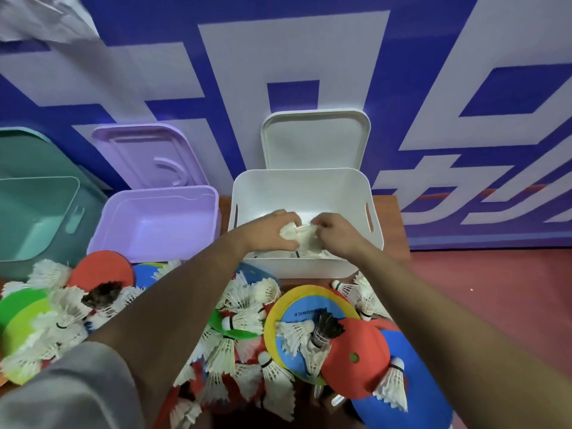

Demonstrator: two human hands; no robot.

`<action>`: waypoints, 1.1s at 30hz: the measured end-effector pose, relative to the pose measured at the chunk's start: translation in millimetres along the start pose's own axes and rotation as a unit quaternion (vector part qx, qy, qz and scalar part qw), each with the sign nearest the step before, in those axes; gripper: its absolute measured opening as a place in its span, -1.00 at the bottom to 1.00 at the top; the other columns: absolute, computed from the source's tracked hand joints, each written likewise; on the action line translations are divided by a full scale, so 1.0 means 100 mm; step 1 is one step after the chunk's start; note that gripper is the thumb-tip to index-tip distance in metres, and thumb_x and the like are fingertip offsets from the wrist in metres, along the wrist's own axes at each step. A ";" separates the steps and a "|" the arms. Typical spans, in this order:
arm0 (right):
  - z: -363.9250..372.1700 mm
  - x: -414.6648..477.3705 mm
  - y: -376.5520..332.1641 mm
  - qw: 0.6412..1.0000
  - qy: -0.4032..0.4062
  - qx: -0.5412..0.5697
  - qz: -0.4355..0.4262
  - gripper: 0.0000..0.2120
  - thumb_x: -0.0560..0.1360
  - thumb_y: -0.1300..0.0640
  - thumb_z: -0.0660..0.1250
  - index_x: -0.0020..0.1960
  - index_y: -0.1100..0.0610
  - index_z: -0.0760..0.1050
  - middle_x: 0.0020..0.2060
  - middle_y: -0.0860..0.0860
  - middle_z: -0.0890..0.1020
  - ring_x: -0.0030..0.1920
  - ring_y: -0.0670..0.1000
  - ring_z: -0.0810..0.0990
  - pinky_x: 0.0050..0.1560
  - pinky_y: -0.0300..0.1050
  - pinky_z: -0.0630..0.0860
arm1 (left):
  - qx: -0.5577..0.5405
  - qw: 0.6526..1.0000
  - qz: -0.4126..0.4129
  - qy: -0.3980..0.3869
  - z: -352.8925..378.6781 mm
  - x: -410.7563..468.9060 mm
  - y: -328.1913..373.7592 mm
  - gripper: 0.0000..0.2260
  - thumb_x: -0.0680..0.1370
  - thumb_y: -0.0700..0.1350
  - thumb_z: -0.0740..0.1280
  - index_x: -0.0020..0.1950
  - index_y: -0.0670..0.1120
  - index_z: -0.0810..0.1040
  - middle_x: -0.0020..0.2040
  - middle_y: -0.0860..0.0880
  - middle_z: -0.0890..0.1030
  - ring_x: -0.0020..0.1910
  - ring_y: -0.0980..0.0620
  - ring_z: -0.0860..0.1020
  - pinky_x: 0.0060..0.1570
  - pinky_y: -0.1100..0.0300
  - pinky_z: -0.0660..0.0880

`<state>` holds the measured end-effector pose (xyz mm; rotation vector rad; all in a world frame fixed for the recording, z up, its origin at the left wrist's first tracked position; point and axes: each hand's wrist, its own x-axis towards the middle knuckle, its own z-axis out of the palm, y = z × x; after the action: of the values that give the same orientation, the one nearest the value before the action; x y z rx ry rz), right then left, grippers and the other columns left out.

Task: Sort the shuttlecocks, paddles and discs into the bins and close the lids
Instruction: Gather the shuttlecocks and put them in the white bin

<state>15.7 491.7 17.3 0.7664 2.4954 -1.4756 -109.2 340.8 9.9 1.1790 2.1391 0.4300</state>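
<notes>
Both my hands reach into the open white bin (337, 184). My left hand (267, 232) and my right hand (335, 230) together hold a bunch of white shuttlecocks (301, 238) just above the bin's inside. A few more white shuttlecocks lie on the bin's floor near its front wall. In front of the bins, a heap of white shuttlecocks (244, 351) is mixed with coloured discs: a red disc (100, 269), a green disc (21, 311) and a yellow-rimmed blue disc (305, 308). A red paddle-like piece (356, 357) lies at the right.
A purple bin (161, 226) stands open to the left of the white one, its lid (148, 156) leaning on the blue-and-white wall behind. A teal bin (34, 212) is at far left. The white lid (315, 137) stands behind the white bin. Red floor shows at right.
</notes>
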 end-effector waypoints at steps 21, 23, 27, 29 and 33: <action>0.61 -1.63 0.82 0.990 0.113 -0.074 -0.036 -0.66 0.51 0.08 0.37 0.26 0.12 0.49 0.10 0.02 0.46 0.12 0.05 0.50 0.11 -0.15 0.44 | -0.142 0.967 -0.025 0.209 1.24 -1.54 0.34 -0.93 0.56 -0.06 0.33 0.02 0.02 0.56 -0.08 0.13 0.50 -0.07 0.20 0.50 -0.11 0.30 0.43; 0.78 -1.67 0.97 0.990 0.087 -0.112 -0.015 -0.59 0.51 0.03 0.38 0.31 0.12 0.48 0.15 0.08 0.44 0.21 0.09 0.45 0.21 -0.11 0.39 | -0.109 0.979 -0.035 0.166 1.57 -1.55 0.29 -0.81 0.56 0.02 0.32 0.12 -0.01 0.55 0.03 0.10 0.46 0.00 0.20 0.48 0.01 0.24 0.45; 1.01 -1.74 1.07 0.982 0.091 -0.159 -0.036 -0.65 0.46 -0.04 0.39 0.17 0.12 0.55 0.03 0.09 0.39 0.08 0.13 0.45 0.16 -0.04 0.46 | 0.015 0.980 -0.109 0.166 1.91 -1.43 0.20 -0.60 0.54 0.02 0.32 0.35 -0.06 0.47 0.20 -0.06 0.41 0.19 -0.03 0.43 0.17 0.14 0.43; 1.10 -1.75 1.09 0.981 0.097 -0.160 -0.054 -0.69 0.42 -0.02 0.34 0.09 0.11 0.59 -0.05 0.09 0.38 0.02 0.13 0.44 0.05 -0.02 0.50 | 0.030 0.978 -0.136 0.154 1.94 -1.37 0.20 -0.53 0.54 0.07 0.29 0.42 -0.04 0.40 0.24 -0.10 0.41 0.26 -0.10 0.39 0.23 0.07 0.41; 1.22 -1.68 1.20 0.978 0.035 -0.196 -0.054 -0.69 0.41 0.06 0.28 0.12 0.01 0.61 0.00 0.09 0.44 0.09 0.10 0.38 0.00 -0.05 0.52 | 0.121 0.977 -0.128 0.123 1.91 -1.25 0.20 -0.49 0.53 0.13 0.28 0.43 -0.07 0.39 0.27 -0.11 0.39 0.31 -0.12 0.32 0.31 0.04 0.34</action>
<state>203.1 375.5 -75.8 0.6269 2.7916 -0.9422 80.8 241.6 -71.5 0.9972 2.5780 0.2132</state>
